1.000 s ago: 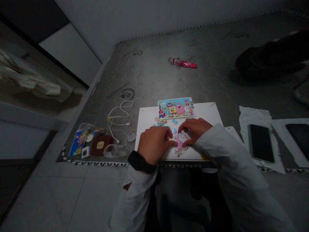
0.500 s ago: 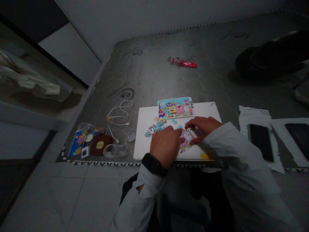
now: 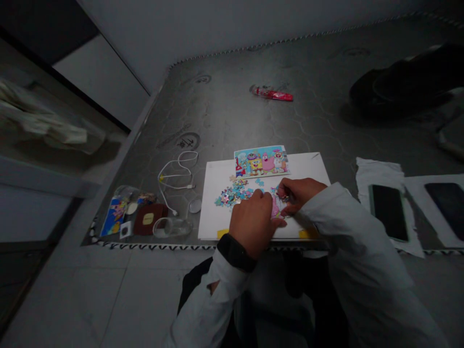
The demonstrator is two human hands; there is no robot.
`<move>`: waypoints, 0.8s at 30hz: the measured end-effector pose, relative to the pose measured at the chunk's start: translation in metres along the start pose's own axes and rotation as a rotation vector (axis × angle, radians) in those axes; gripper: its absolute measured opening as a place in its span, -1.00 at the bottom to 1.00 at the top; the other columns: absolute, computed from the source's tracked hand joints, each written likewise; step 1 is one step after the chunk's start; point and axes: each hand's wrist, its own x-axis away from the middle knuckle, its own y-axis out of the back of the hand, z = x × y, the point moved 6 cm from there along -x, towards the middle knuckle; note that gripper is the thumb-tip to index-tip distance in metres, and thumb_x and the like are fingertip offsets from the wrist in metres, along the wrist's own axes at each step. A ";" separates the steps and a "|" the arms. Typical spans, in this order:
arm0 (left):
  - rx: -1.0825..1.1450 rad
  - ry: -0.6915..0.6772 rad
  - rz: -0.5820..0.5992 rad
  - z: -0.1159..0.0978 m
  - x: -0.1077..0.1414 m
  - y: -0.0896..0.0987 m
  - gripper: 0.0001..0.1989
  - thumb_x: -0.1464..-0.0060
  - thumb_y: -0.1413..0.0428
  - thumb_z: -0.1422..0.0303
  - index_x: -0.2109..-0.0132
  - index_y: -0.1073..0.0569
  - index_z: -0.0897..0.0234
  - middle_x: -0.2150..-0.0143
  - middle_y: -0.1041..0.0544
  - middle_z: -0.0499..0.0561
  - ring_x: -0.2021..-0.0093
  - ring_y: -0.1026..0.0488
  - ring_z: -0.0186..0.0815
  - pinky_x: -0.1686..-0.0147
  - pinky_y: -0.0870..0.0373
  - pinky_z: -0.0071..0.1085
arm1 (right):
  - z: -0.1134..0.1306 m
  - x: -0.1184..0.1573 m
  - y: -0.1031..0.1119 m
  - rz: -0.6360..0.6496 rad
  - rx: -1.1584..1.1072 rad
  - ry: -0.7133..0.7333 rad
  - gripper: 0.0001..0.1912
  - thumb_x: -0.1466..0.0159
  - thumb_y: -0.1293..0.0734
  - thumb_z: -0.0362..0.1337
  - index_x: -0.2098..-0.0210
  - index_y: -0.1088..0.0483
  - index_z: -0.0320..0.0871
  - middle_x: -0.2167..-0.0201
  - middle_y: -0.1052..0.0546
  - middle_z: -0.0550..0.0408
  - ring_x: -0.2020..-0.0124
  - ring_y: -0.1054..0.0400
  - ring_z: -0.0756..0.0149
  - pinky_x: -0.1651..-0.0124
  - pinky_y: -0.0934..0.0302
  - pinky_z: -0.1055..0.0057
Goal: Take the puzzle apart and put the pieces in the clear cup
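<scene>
A partly joined jigsaw puzzle point(image 3: 275, 206), pink and pale, lies on a white board point(image 3: 213, 179). Curled around its left side is my left hand point(image 3: 253, 217), with the thumb along the near edge; the fingers are closed against the puzzle. My right hand point(image 3: 302, 192) is at the puzzle's right side, fingers and thumb bent inward and closed on a puzzle piece that they mostly hide. Loose jigsaw pieces point(image 3: 232, 194) are heaped left of the puzzle. Behind it lies a cartoon picture card point(image 3: 261, 162).
To the left are a white cable point(image 3: 168, 181), a clear plastic cup point(image 3: 174, 227), a brown case point(image 3: 149, 218) and a colourful packet point(image 3: 115, 215). Two phones rest on white sheets at right, the nearer one point(image 3: 390, 212) beside the board. A red-ended item point(image 3: 273, 94) lies farther back.
My right fingers have drawn closer together at the puzzle's right side. My left fingers have curled and pulled back toward its left edge. The view has shifted slightly.
</scene>
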 end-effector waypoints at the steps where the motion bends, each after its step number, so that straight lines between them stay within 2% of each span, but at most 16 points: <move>1: -0.004 0.006 0.001 -0.001 -0.001 -0.001 -0.50 -0.03 -0.29 0.01 0.01 -0.45 0.23 0.02 -0.49 0.05 0.13 -0.53 -0.11 0.23 -0.43 -0.24 | -0.001 0.000 0.000 0.014 -0.008 -0.007 -0.58 0.05 -0.56 -0.27 0.23 -0.38 -0.02 0.31 -0.55 0.23 0.33 -0.46 0.30 0.31 -0.19 0.43; 6: 0.001 0.015 -0.024 0.000 -0.004 -0.002 -0.42 0.05 -0.36 0.07 -0.03 -0.42 0.27 -0.01 -0.48 0.06 0.14 -0.53 -0.09 0.24 -0.43 -0.24 | -0.002 -0.001 0.001 0.039 -0.005 -0.023 -0.56 0.03 -0.57 -0.24 0.17 -0.44 -0.02 0.30 -0.57 0.20 0.30 -0.48 0.30 0.28 -0.23 0.43; 12: 0.085 -0.001 -0.045 0.005 -0.007 -0.005 -0.64 -0.07 -0.32 0.18 0.04 -0.45 0.18 0.10 -0.53 -0.02 0.10 -0.52 -0.15 0.17 -0.40 -0.27 | 0.001 0.002 0.003 0.071 -0.025 -0.045 -0.68 -0.04 -0.54 -0.27 0.19 -0.53 0.04 0.33 -0.58 0.26 0.27 -0.49 0.33 0.28 -0.21 0.47; 16: 0.095 0.020 -0.043 0.007 -0.008 -0.006 -0.64 -0.04 -0.34 0.20 0.06 -0.47 0.19 0.08 -0.53 0.01 0.10 -0.51 -0.13 0.18 -0.39 -0.27 | 0.005 0.004 0.004 0.065 -0.012 -0.013 -0.68 -0.08 -0.54 -0.26 0.15 -0.54 0.03 0.32 -0.59 0.24 0.26 -0.48 0.34 0.25 -0.20 0.47; 21: 0.114 0.032 -0.039 0.009 -0.009 -0.006 -0.60 -0.01 -0.36 0.20 0.04 -0.47 0.18 0.06 -0.53 0.01 0.08 -0.51 -0.11 0.16 -0.39 -0.27 | -0.007 0.007 0.008 -0.004 -0.033 -0.066 -0.79 -0.09 -0.52 -0.21 0.26 -0.54 0.05 0.50 -0.54 0.28 0.38 -0.46 0.35 0.30 -0.18 0.44; 24: 0.120 0.030 -0.035 0.010 -0.008 -0.007 -0.60 0.00 -0.36 0.20 0.05 -0.47 0.19 0.08 -0.54 0.02 0.08 -0.51 -0.12 0.15 -0.39 -0.27 | -0.011 0.010 0.014 -0.082 -0.110 -0.012 -0.87 -0.12 -0.49 -0.24 0.31 -0.54 0.02 0.48 -0.57 0.28 0.38 -0.47 0.38 0.26 -0.19 0.46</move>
